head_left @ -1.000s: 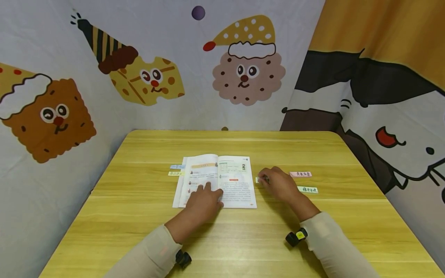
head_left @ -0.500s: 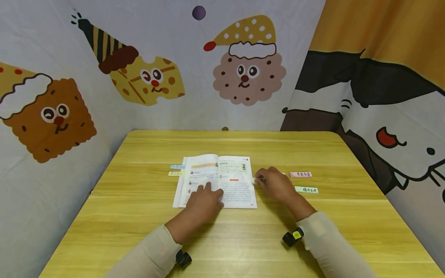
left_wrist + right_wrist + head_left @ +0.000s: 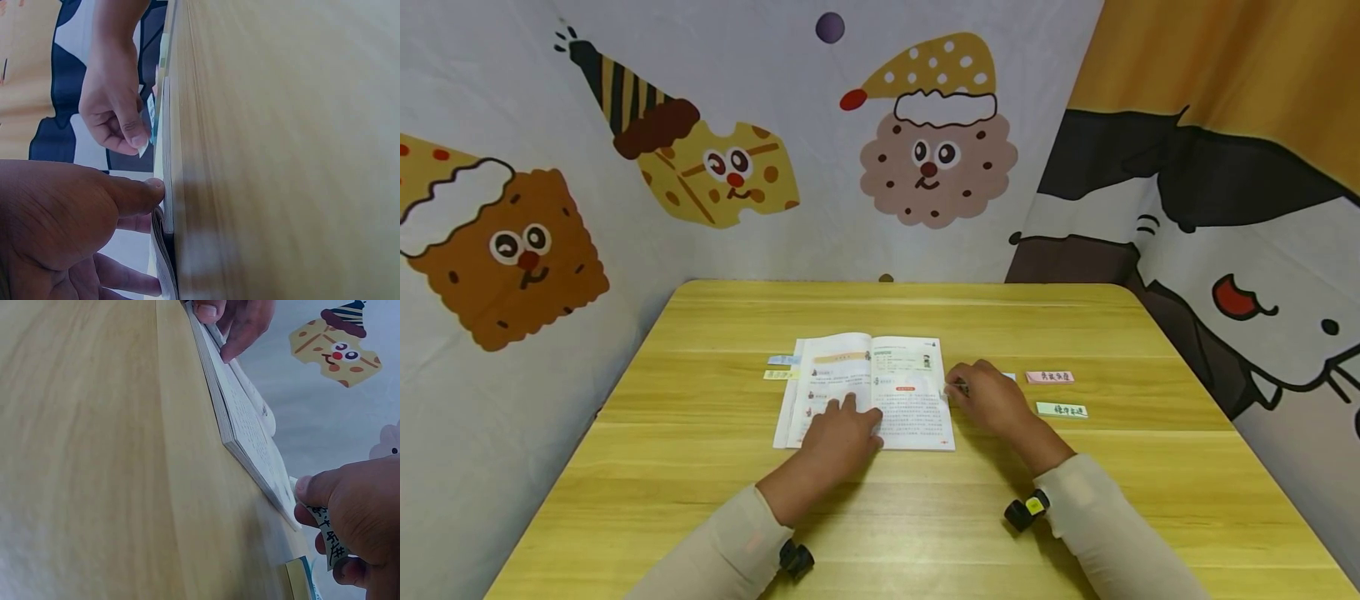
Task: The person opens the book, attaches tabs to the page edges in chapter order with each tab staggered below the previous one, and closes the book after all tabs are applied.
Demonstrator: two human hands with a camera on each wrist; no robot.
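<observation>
An open book (image 3: 910, 417) with printed pages lies on the wooden table. My left hand (image 3: 841, 433) rests on it near the gutter, fingers spread over the left page. In the left wrist view the thumb (image 3: 147, 195) touches the page. At the book's right edge, my right hand (image 3: 992, 400) pinches a small pale paper strip (image 3: 328, 540) with dark handwriting between thumb and fingers. The strip's front end is at the page's edge; whether it touches the page, I cannot tell. In the head view the hand hides most of the strip.
A blue tab (image 3: 783, 360) and a yellow tab (image 3: 780, 375) stick out from the book's left side. Right of my right hand lie a pink handwritten strip (image 3: 1049, 377) and a green one (image 3: 1062, 410). A bluish piece (image 3: 1011, 377) shows partly behind that hand.
My right hand has moved left with the paper strip, up to the book's right edge. The bluish piece behind it has come into view. The left hand has stayed in place.
</observation>
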